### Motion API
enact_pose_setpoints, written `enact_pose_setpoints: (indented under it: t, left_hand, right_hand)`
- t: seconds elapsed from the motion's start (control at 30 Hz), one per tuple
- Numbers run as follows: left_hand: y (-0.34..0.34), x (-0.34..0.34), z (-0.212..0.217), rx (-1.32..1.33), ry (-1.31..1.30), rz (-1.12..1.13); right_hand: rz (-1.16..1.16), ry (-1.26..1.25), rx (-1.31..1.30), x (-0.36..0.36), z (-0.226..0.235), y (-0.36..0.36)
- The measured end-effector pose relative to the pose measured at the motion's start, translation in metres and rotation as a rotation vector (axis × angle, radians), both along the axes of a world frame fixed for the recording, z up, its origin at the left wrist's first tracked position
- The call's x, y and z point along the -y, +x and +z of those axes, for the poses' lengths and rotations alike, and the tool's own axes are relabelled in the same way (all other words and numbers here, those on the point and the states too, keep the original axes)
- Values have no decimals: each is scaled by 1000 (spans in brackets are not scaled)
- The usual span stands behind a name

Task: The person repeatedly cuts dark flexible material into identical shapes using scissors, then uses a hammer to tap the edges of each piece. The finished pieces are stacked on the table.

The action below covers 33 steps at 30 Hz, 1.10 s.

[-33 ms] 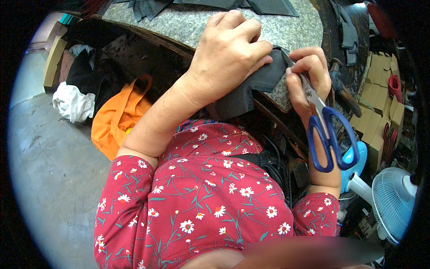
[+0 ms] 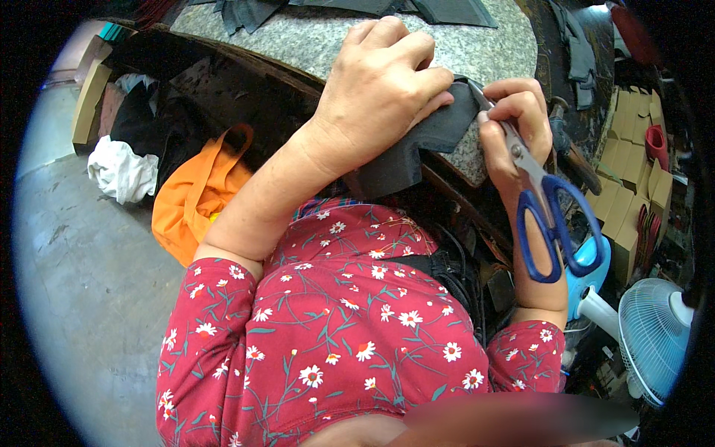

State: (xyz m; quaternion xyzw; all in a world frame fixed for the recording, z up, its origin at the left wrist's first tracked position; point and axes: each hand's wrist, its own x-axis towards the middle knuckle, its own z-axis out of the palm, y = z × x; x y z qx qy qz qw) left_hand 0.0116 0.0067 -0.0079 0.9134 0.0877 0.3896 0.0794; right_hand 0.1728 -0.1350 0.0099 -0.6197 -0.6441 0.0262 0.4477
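My left hand [image 2: 383, 86] is closed on a dark grey, leather-like piece [image 2: 447, 123] at the front edge of a speckled stone slab [image 2: 298, 45]. Part of that piece hangs over the edge, toward my lap. In my right hand [image 2: 518, 123] is a pair of scissors [image 2: 530, 167] with blue handles, gripped around the blades with the fingers bent. The blade tips touch or almost touch the piece's upper right corner, beside my left thumb. Both handle loops point down along my right forearm, with no fingers in them.
More dark pieces [image 2: 454, 11] lie along the slab's far side, and others [image 2: 577, 56] to its right. A hammer-like tool [image 2: 573, 149] rests right of my right hand. Cardboard boxes [image 2: 629, 171] and a blue fan [image 2: 655, 335] stand at the right; an orange bag [image 2: 197, 190] is at the left.
The scissors have swung slightly, their handles shifting right and a little up. My right fingers move slightly with them. My left hand and the dark piece stay put.
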Motion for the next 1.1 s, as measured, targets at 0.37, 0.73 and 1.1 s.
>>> enact_pose_setpoints:
  t: [0.37,0.73,1.1]
  left_hand:
    - [-8,7,4,46,7,213]
    - [-10,4,1,-13,-12,31]
    - [-9,6,1,-11,16,61]
  right_hand:
    - [50,-99,40,-10,10,-2]
    - [10,69,-88,-9,0,-5]
    - [71,6,43,-12,1,-6]
